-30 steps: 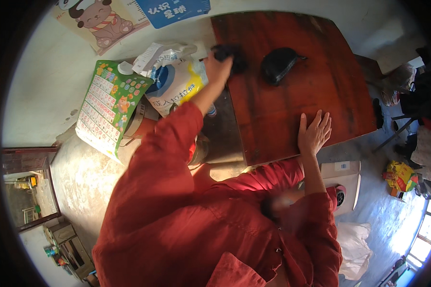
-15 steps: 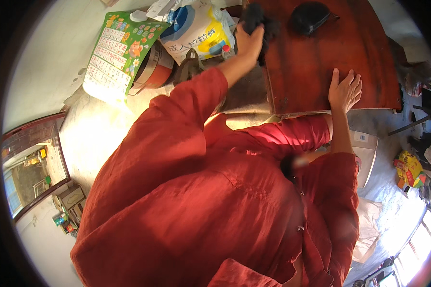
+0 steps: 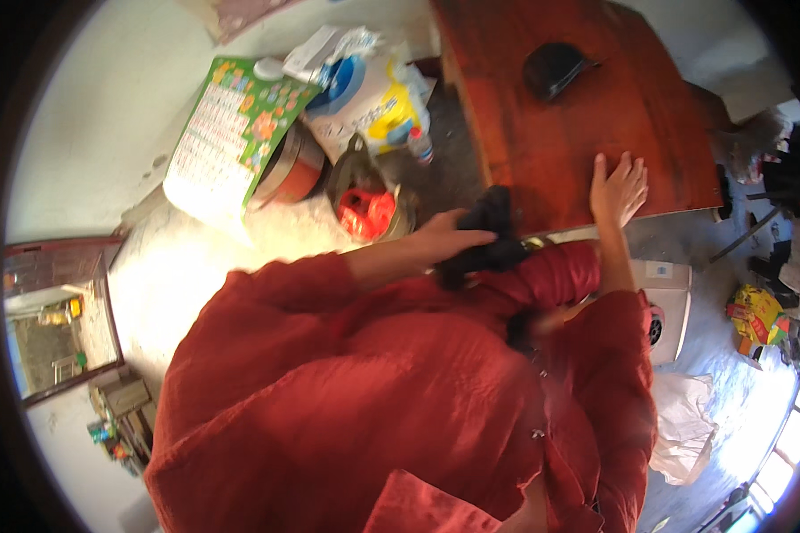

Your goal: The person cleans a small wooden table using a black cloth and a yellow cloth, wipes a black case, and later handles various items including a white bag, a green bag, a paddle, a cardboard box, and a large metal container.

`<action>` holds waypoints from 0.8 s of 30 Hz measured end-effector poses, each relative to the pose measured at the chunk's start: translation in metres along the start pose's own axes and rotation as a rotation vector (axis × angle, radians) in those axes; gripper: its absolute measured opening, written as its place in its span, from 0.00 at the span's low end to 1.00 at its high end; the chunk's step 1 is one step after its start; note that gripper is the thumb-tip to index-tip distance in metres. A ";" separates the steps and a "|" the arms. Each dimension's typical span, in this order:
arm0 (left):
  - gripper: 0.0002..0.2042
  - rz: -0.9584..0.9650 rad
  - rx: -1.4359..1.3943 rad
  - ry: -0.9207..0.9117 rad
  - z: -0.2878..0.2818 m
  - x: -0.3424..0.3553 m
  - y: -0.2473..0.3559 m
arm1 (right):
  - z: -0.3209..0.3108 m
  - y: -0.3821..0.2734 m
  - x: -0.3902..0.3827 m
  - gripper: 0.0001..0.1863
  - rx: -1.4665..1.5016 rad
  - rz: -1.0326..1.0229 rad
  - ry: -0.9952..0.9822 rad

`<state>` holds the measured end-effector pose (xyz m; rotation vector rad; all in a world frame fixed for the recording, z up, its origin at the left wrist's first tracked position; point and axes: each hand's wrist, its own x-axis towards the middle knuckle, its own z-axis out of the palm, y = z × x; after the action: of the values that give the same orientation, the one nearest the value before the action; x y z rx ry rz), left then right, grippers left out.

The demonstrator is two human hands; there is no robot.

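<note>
My left hand (image 3: 453, 238) is closed around a bunched black cloth (image 3: 493, 233). It holds the cloth just off the near left corner of a reddish-brown wooden table (image 3: 524, 160), over my lap. Part of the cloth is dark and blurred, so its exact shape cannot be made out. My right hand (image 3: 620, 188) lies flat on the tabletop near its front edge, fingers apart and holding nothing. Farther back on the table sits a shiny black rounded case (image 3: 551, 71), touched by neither hand.
Left of the table are a blue-white-yellow plastic package (image 3: 360, 98), a small bottle (image 3: 420, 145), a bag with a red bundle (image 3: 366, 213), and a green printed chart (image 3: 240, 133) against a round bin (image 3: 293, 169). A cardboard box (image 3: 667, 298) stands at right.
My left hand has drawn the black cloth from the far left edge of the table back toward my lap. My right hand stays flat on the tabletop. The view has shifted slightly.
</note>
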<state>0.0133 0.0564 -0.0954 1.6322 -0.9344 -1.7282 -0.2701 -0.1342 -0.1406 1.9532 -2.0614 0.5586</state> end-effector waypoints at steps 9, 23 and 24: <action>0.26 1.015 0.876 0.288 -0.022 0.046 0.056 | -0.012 -0.015 0.003 0.37 0.042 0.044 -0.077; 0.21 0.730 0.868 0.309 -0.112 0.001 0.039 | -0.025 -0.011 0.000 0.36 0.158 0.087 -0.068; 0.21 0.767 0.703 0.325 -0.103 0.002 0.064 | -0.028 -0.013 0.003 0.35 0.191 0.097 -0.061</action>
<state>0.1124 0.0072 -0.0453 1.5466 -1.8129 -0.6178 -0.2601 -0.1251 -0.1128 2.0034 -2.2235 0.7510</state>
